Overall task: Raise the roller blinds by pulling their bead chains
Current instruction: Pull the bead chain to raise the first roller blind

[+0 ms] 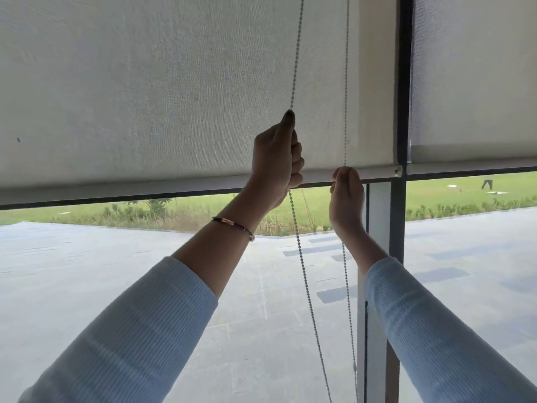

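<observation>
view from a head-worn camera looking up at a window. a pale woven roller blind (145, 82) covers the upper half of the glass. its bottom bar (174, 186) runs across the middle of the view, tilted slightly up toward the right. all places below are given relative to this bottom bar.

a bead chain (296, 68) hangs in front of the blind as two strands. the left strand comes down from above the bar, passes through the left hand (276, 167), and runs on well below the bar. the left hand is closed in a fist around this strand, thumb pointing up along it, the fist overlapping the bar. a thin bracelet (232, 225) sits on that wrist, below the bar.

the right strand (345, 82) hangs just to the right of the first. the right hand (347, 196) sits right at the bar and just below it, fingers curled with the fingertips pinched closed on this strand. both forearms rise from below the bar in light blue ribbed sleeves (130, 330).

right of the bar's end stands a dark vertical window frame (402, 82). beyond it a second blind (473, 68) hangs to about the same level. below the bar, through the glass, lie grey paving (87, 271) and a strip of grass (465, 193).
</observation>
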Demonstrator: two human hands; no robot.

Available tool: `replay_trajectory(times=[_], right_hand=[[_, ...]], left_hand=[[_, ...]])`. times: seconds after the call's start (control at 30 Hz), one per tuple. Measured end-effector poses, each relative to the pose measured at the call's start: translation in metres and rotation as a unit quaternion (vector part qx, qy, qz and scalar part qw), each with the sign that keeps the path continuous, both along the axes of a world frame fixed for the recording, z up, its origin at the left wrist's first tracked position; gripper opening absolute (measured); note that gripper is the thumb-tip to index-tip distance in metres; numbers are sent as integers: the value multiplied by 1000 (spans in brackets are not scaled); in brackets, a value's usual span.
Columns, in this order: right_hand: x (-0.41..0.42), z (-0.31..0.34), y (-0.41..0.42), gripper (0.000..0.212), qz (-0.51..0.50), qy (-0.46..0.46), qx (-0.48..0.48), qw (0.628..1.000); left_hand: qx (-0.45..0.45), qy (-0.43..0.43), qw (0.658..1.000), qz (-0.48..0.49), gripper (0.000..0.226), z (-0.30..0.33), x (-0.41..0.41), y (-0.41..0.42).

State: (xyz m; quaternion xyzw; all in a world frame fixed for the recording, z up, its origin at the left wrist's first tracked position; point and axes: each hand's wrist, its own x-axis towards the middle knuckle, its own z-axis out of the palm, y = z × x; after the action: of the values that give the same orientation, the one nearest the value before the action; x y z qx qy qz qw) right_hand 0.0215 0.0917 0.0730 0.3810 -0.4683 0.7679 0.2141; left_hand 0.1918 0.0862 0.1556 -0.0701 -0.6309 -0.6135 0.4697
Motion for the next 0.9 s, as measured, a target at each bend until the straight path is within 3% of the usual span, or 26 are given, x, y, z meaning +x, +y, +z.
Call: replay_trajectory(times=[0.13,0.43,0.9], right_hand=[[-3,4,5,34,-16,-9,26,999],[0,-31,14,24,1,-16,41,999],[12,-39,18,26,-15,-4,54,998]], left_hand=[[1,4,1000,-1,50,0,6,-6],[-13,23,999,37,48,31,21,-5],[-19,27,999,27,49,44,26,9]])
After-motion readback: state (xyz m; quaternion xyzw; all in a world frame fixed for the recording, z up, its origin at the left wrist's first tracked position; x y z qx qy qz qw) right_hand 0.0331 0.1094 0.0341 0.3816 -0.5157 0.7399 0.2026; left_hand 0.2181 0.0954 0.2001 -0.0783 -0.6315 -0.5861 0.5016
